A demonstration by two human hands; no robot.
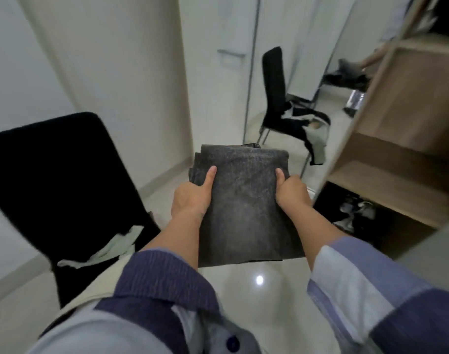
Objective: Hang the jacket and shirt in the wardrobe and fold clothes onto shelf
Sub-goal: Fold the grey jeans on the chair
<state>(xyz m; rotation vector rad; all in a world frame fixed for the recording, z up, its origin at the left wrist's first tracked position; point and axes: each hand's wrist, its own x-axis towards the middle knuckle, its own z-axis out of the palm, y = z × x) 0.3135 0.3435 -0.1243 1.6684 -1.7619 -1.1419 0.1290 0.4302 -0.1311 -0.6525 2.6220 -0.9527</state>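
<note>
**Folded garment carried toward the wardrobe shelf**

One dark grey garment is already folded into a flat rectangle and is held in mid-air above the glossy floor, not yet laid on the wooden shelf at the right. More work appears to be left: a pale cloth is seen on the black chair, and further clothes are draped over the chair shown in the mirror. Whether the jacket and shirt are hung cannot be judged; the hanging space is barely in view.

The left hand is clamped on the garment's left edge, thumb laid on top. The right hand is clamped likewise on the right edge. Both forearms are extended forward, roughly parallel.
</note>
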